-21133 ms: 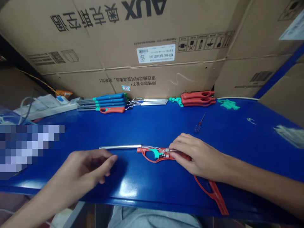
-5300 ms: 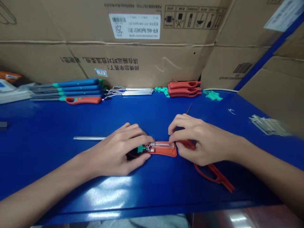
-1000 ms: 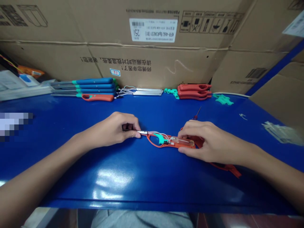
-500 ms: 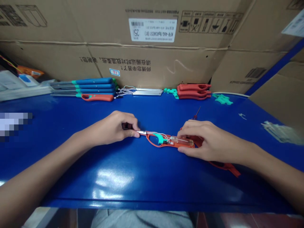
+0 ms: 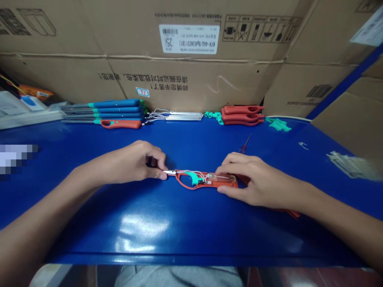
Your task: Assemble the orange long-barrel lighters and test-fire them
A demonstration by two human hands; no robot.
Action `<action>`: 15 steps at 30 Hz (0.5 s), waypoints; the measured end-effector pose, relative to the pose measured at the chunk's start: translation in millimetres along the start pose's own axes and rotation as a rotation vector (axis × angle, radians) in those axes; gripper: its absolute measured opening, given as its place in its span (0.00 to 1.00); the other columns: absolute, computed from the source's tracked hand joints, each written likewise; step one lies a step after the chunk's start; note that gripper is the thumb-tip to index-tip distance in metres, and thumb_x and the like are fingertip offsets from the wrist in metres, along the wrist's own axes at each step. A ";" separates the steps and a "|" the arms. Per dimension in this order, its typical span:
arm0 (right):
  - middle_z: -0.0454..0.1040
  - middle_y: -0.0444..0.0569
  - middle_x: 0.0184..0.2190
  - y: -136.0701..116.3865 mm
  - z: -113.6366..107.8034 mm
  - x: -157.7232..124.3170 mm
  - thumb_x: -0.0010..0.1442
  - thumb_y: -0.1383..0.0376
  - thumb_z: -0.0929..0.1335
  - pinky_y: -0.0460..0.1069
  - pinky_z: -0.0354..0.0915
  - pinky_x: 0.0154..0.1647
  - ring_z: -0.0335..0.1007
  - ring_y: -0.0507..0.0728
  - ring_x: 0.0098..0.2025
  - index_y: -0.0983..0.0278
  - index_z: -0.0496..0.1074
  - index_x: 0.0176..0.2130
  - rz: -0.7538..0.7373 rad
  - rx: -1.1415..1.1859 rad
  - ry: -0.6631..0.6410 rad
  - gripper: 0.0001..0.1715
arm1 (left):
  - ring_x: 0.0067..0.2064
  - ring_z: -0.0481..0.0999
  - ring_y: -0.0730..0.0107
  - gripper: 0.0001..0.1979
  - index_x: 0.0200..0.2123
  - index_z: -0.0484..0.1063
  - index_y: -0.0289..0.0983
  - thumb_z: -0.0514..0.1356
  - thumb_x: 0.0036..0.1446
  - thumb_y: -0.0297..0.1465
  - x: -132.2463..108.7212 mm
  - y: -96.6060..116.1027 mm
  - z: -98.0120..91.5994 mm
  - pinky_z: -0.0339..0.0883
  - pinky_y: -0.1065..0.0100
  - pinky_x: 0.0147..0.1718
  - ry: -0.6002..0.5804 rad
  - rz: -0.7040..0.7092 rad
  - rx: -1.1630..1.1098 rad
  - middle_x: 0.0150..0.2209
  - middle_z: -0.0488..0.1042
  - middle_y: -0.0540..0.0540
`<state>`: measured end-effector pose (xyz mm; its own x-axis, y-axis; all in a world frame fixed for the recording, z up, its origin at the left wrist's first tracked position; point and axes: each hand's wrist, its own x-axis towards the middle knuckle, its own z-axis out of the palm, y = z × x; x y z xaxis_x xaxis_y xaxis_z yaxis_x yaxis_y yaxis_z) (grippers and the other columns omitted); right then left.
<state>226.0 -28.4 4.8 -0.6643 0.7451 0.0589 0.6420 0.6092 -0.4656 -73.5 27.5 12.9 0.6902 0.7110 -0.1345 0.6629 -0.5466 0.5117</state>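
An opened utility lighter [image 5: 214,184] lies in front of me, its orange casing half showing a green trigger [image 5: 192,178], thin wires and a clear fuel tank [image 5: 224,178]. My left hand [image 5: 145,162] is closed, thumb and fingers pinching the lighter's silver metal tube [image 5: 170,172] at the left end. My right hand [image 5: 251,177] holds the handle end of the casing between thumb and fingers. Beneath this hand, another red casing piece [image 5: 291,213] pokes out, mostly hidden. A screwdriver [image 5: 243,148] lies just beyond my right fingers.
Along the back of the blue table [image 5: 179,223] lie blue lighters [image 5: 119,109], silver tubes with wires [image 5: 184,116], red casings [image 5: 242,114] and green parts [image 5: 279,124]. Clear pieces [image 5: 353,164] lie at right. A cardboard wall [image 5: 191,71] stands behind.
Both hands and the lighter have shifted slightly left in view. My left hand still pinches the tube, and my right hand still holds the handle end.
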 end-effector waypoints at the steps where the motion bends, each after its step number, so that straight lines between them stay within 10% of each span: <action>1: 0.72 0.50 0.39 -0.4 1.6 0.1 0.62 0.61 0.68 0.50 0.64 0.41 0.67 0.55 0.39 0.62 0.76 0.42 -0.012 0.010 0.009 0.11 | 0.29 0.73 0.72 0.09 0.29 0.76 0.38 0.64 0.54 0.38 -1.7 0.5 -1.9 0.62 0.72 0.28 -0.022 -0.008 0.016 0.28 0.77 0.51; 15: 0.71 0.49 0.38 -1.0 4.5 -0.9 0.61 0.64 0.68 0.49 0.64 0.41 0.67 0.54 0.39 0.64 0.76 0.42 -0.037 0.031 0.035 0.10 | 0.41 0.75 0.68 0.08 0.40 0.77 0.38 0.61 0.58 0.30 1.3 27.8 18.8 0.68 0.68 0.42 0.208 0.327 0.060 0.40 0.77 0.46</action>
<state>224.2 -30.9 1.2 -0.6729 0.7319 0.1074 0.6048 0.6279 -0.4899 -48.7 4.8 11.0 0.7981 0.5664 0.2058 0.4377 -0.7795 0.4480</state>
